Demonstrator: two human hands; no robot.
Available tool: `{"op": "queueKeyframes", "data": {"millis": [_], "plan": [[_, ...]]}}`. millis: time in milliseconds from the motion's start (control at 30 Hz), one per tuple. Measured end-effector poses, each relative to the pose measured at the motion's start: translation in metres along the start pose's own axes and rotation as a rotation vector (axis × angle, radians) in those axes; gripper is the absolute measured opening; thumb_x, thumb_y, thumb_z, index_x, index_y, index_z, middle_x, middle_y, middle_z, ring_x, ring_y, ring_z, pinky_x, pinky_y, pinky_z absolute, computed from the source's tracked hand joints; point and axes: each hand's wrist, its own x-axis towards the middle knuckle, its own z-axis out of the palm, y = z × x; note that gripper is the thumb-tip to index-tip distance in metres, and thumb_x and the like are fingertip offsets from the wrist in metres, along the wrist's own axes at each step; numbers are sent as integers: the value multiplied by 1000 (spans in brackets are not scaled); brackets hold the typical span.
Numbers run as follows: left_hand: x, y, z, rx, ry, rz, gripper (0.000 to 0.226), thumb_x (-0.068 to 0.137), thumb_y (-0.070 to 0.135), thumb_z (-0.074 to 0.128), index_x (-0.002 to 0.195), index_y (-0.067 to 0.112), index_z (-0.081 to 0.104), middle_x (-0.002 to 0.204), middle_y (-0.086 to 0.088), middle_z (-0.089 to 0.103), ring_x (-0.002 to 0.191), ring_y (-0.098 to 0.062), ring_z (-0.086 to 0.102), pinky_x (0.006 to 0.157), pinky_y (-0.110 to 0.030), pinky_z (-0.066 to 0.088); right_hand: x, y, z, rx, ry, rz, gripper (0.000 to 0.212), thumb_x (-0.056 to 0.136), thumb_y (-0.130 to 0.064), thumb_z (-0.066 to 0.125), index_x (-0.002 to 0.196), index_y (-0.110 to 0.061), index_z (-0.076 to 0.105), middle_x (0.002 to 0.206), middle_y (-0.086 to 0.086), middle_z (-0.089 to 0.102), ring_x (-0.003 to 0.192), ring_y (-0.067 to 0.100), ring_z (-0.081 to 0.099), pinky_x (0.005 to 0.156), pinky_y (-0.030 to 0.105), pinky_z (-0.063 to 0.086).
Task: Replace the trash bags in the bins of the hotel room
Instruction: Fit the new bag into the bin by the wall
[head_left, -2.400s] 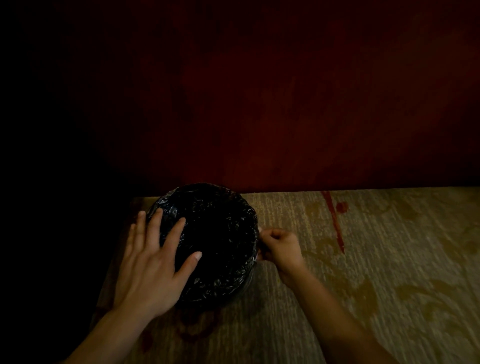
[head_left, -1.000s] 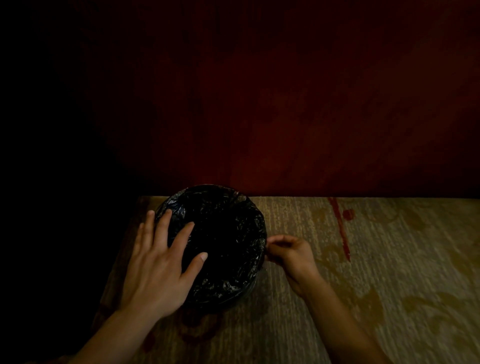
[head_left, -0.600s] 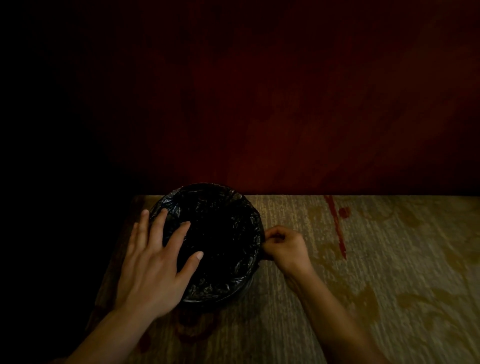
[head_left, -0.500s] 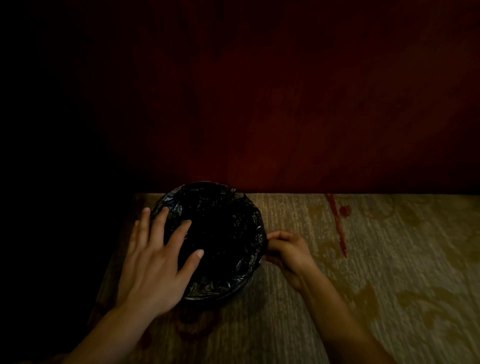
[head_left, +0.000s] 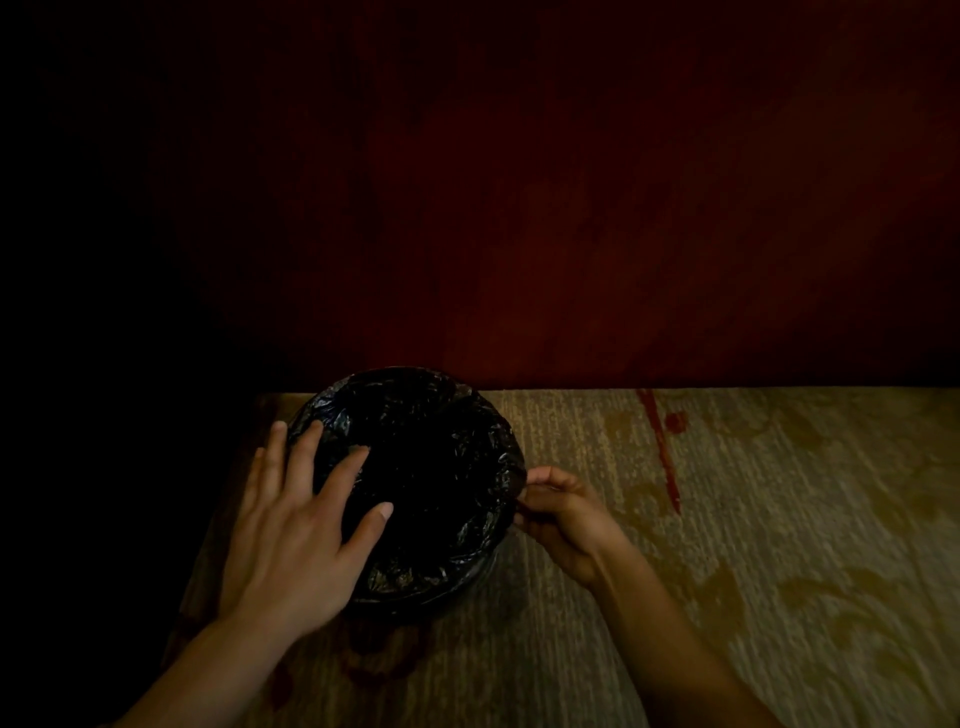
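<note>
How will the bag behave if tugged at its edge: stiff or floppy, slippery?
The bag is crinkled all over, so it is probably thin, floppy and light. Its glossy highlights suggest a slippery film, so the right hand pinching its edge seems apt. The left hand lying flat on it likely stops it shifting.

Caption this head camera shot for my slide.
Left hand flat on the black bin liner, right hand pinching its edge, on patterned carpet.

left hand (head_left: 291, 540) flat on black trash bag (head_left: 441, 467), right hand (head_left: 563, 519) pinching its edge
</note>
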Motion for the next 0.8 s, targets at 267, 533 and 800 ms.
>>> {"op": "queueKeyframes", "data": {"millis": [267,533,800], "plan": [[-1,0,-1,-11,0,10,77,89,74,18,147,30,43,162,-11,21,153,-32,-1,122,-52,13,-6,-7,14,-302,125,-188,27,87,14,53,88,-10,66,84,8,69,77,21,64,68,33,55],[-3,0,-3,-14,-7,17,76,90,73,19,148,28,41,163,-11,19,153,-31,-3,122,-52,13,-15,-26,21,-638,374,-595,19,97,-27,60,115,-28,66,109,-11,64,96,2,63,78,28,54],[-5,4,-17,152,-131,47,97,89,67,-11,65,26,74,100,10,74,149,-16,23,121,-54,-7,-4,-62,62,-1175,113,-609,74,85,-30,72,149,-27,34,145,-3,42,130,18,47,98,35,49]]}}
